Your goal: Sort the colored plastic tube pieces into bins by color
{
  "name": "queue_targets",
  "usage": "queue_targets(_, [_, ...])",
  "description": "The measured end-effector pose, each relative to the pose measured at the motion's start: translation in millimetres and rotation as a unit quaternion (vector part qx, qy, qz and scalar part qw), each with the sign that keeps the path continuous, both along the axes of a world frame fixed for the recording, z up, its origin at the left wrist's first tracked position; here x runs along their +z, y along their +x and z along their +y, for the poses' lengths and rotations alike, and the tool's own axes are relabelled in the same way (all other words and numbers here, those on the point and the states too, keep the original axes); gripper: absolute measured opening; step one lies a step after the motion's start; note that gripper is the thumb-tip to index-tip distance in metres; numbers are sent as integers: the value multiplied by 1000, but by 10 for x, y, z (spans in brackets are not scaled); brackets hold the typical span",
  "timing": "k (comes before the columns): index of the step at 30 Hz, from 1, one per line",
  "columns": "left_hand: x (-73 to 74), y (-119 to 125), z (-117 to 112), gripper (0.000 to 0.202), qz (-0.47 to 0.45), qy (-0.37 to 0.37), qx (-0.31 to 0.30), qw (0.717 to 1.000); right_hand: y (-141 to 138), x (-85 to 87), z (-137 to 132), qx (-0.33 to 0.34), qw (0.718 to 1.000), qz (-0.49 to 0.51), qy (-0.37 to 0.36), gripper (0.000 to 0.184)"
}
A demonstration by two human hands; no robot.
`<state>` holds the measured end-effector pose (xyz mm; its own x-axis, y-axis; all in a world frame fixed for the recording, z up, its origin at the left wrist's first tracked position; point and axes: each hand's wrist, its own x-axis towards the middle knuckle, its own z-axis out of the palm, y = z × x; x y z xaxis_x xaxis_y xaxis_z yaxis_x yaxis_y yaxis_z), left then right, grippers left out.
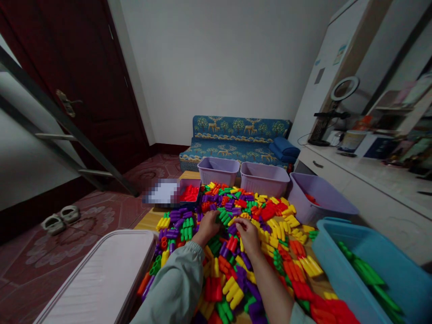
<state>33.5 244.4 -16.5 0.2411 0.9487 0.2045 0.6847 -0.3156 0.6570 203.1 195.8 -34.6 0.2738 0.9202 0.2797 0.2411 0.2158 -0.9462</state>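
Note:
Plastic building blocks shaped like joined tubes [232,290], in red, yellow, green and purple, lie heaped across the wooden table [148,220]. My left hand [209,226] bends down into the middle of the heap beside green blocks [224,217]; its fingers are curled and their tips partly hidden. To its right, my right hand [248,233] has thumb and forefinger drawn together close to a yellow block [231,222]. What either hand grips is too small or covered to make out.
Three purple bins [218,172] line the far and right edges. A blue bin [357,234] with long green pieces stands at right. A blurred-out lid and box of red pieces [189,193] sit far left. A pale lid [101,279] is near left; a sofa [236,146] stands behind.

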Motion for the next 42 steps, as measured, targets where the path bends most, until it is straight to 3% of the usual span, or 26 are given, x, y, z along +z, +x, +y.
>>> queue_targets(3, [-4, 68, -37, 27, -110, -20, -9, 994, -6, -36, 13, 12, 1000, 15, -23, 29])
queue_targets(6, [-1, 142, -83, 25, -228, -65, -49, 970, -12, -41, 7, 40, 999, 0, -34, 47])
queue_targets(8, [-8, 181, -124, 30, -264, -86, -67, 958, -14, -17, -13, 54, 997, -36, -29, 54])
queue_targets(12, [-56, 216, -204, 47, -330, -111, -103, 932, -27, 66, -58, 52, 993, -109, -3, 48])
queue_targets(15, [-90, 216, -217, 48, -323, -108, -68, 938, -48, 117, -78, 44, 989, -143, 11, 39])
queue_targets(19, [-76, 216, -195, 47, -235, -76, 11, 969, -69, 144, -93, 42, 985, -164, 8, 32])
queue_targets(25, [12, 246, -221, 45, -116, -24, 0, 993, -80, 160, -107, 28, 989, -143, -10, 28])
queue_targets(28, [13, 257, -220, 30, -142, -48, 31, 988, -78, 138, -99, 21, 992, -121, -11, 32])
queue_targets(31, [14, 250, -218, 29, -296, -166, 46, 939, -67, 91, -80, 16, 996, -84, -13, 39])
queue_targets(35, [69, 227, -248, 35, -536, -284, -8, 795, -54, 73, -68, 48, 998, -33, -3, 48])
queue_targets(37, [89, 221, -266, 31, -581, -320, -24, 748, -54, 104, -77, 66, 998, -22, 4, 49])
queue_targets(39, [85, 222, -278, 27, -582, -345, -43, 735, -58, 148, -92, 80, 996, -37, 18, 44])
queue_targets(42, [57, 227, -283, 25, -570, -355, -84, 736, -65, 196, -104, 95, 992, -73, 48, 30])
